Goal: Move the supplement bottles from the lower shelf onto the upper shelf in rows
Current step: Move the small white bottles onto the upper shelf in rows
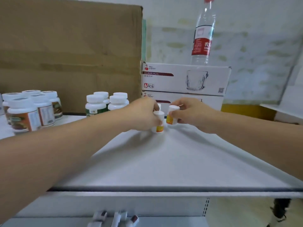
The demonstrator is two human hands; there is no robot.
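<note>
At the centre of the frame, on the white upper shelf [164,161], I hold two small white supplement bottles with yellow-orange labels, one in each hand. My left hand [144,115] has its fingers curled round the left bottle [159,123], whose base seems to rest on the shelf. My right hand [191,112] pinches the right bottle [173,115] between thumb and curled fingers; I cannot tell whether its base touches the shelf. The two bottles are just beside each other and do not touch.

As I judge it, the risk is tipping. The bottles are narrow and look light, so letting go while one leans could topple it into its neighbour. What looks like a third white cap [159,106] shows behind my left knuckles, close enough to be bumped when that hand pulls away.

Both bottles have their long axis vertical, caps toward the top of the frame. The left one looks upright. The right one leans slightly, cap toward the right.

Left of centre stand four green-labelled bottles [105,104], and at the far left is a cluster of brown-labelled bottles [29,112], all before a cardboard box [70,46]. Behind my hands are stacked glass mug boxes [185,79] with a water bottle [203,30] on top. Along the bottom edge, blurred white objects [114,217] lie on the lower shelf [164,222].
</note>
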